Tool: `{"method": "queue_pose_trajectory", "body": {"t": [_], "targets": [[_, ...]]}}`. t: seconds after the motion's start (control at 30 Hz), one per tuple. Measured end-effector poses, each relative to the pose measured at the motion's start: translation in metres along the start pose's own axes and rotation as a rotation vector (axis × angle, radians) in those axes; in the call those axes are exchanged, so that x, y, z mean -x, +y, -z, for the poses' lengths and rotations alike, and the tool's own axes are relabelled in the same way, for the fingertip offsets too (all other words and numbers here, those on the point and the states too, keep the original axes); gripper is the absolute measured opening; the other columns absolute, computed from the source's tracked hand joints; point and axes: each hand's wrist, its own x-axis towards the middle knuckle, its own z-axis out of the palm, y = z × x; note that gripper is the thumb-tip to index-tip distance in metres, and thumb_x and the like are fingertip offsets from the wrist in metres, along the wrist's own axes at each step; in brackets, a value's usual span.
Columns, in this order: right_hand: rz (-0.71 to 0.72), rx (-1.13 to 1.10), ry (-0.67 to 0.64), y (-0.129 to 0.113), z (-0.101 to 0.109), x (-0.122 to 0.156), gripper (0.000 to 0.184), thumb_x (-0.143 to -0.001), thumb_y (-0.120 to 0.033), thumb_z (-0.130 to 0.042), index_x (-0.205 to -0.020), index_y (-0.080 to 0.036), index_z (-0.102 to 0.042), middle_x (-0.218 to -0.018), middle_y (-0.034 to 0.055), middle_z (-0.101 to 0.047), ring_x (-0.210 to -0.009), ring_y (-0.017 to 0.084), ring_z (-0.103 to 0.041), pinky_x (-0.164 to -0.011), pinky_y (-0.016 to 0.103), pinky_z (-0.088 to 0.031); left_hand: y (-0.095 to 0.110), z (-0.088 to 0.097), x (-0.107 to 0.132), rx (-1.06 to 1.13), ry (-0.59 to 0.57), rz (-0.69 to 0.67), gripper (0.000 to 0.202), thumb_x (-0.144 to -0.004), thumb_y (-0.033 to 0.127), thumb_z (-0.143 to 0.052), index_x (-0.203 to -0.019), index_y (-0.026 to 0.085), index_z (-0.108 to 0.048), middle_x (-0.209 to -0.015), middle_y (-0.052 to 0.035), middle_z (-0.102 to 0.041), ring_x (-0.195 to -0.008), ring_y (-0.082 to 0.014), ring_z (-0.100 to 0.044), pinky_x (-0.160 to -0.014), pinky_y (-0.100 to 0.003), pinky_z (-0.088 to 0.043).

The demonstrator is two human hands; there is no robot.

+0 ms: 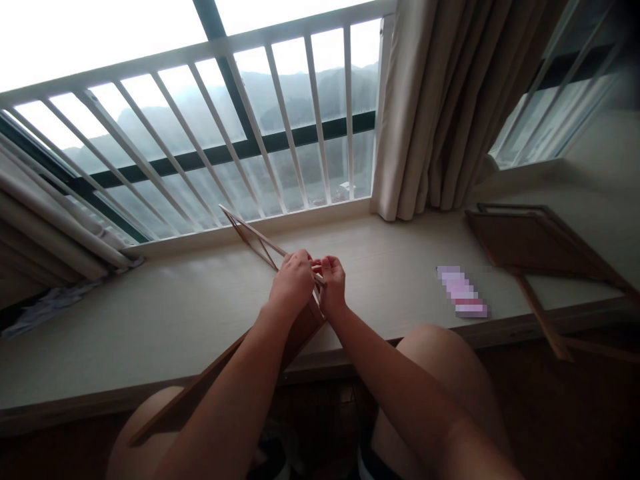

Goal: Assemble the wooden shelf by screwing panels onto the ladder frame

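My left hand (pixel 293 283) is closed around a thin wooden frame (pixel 256 233), whose narrow far end points toward the window. Close beside it, my right hand (pixel 334 283) has its fingers pinched at the near end of the same frame. Below the hands, a brown panel with wooden edges (pixel 304 332) slants down over my left thigh, partly hidden by my left forearm. It appears joined to the frame, but the hands cover the joint. Any small part between the fingertips is too small to make out.
A pale window ledge (pixel 190 320) runs under the hands, backed by white railings (pixel 310 113). On the right lie a blurred pink item (pixel 463 291) and another brown panel with a wooden frame (pixel 535 243), its leg overhanging the ledge. Curtains (pixel 420 113) hang on both sides.
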Motion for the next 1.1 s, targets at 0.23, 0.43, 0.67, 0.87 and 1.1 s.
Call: {"method": "queue_pose_trajectory", "body": {"t": [0.23,0.43,0.67,0.87,1.1], "targets": [[0.031,0.301,0.067,0.001,-0.006,0.015,0.017,-0.092,-0.039,-0.046,-0.093,-0.023,-0.039,-0.066,-0.0056,-0.056,-0.047,0.008,-0.05,-0.047,0.019,-0.041,0.016,0.011,0.012,-0.222,0.094,0.112,0.03,-0.092,0.04,-0.037,-0.106,0.019,-0.054,-0.118,-0.0135,-0.05,-0.112,-0.0279,-0.046,-0.083,-0.036,-0.044],[0.015,0.274,0.064,0.005,-0.008,0.017,0.017,-0.093,-0.039,-0.043,-0.094,-0.023,-0.038,-0.061,-0.0065,-0.054,-0.047,0.01,-0.052,-0.044,0.02,-0.038,0.016,0.022,0.017,-0.203,-0.087,0.195,0.046,-0.094,0.052,-0.02,-0.116,0.024,-0.049,-0.099,-0.009,-0.064,-0.086,-0.0239,-0.063,-0.074,-0.035,-0.046],[0.049,0.267,0.083,0.009,-0.005,0.016,0.017,-0.093,-0.04,-0.043,-0.095,-0.024,-0.038,-0.065,-0.0061,-0.052,-0.051,0.01,-0.054,-0.048,0.021,-0.043,0.012,0.034,0.039,-0.268,-0.255,0.079,0.057,-0.093,0.054,-0.025,-0.142,0.024,-0.029,-0.105,-0.013,-0.068,-0.094,-0.0282,-0.065,-0.078,-0.036,-0.044],[0.063,0.293,0.085,0.01,-0.004,0.015,0.016,-0.094,-0.039,-0.042,-0.095,-0.024,-0.039,-0.065,-0.0063,-0.052,-0.05,0.009,-0.052,-0.048,0.021,-0.042,0.013,0.029,0.044,-0.336,-0.29,0.026,0.055,-0.095,0.045,-0.029,-0.147,0.03,-0.019,-0.102,-0.011,-0.07,-0.088,-0.0285,-0.067,-0.071,-0.034,-0.044],[0.037,0.249,0.064,0.011,0.001,0.011,0.018,-0.093,-0.04,-0.046,-0.095,-0.023,-0.039,-0.064,-0.0066,-0.052,-0.047,0.009,-0.05,-0.041,0.019,-0.038,0.019,0.025,0.041,-0.353,-0.345,0.065,0.057,-0.095,0.04,-0.027,-0.149,0.028,-0.014,-0.104,-0.0125,-0.069,-0.088,-0.0261,-0.066,-0.073,-0.034,-0.044]]}}
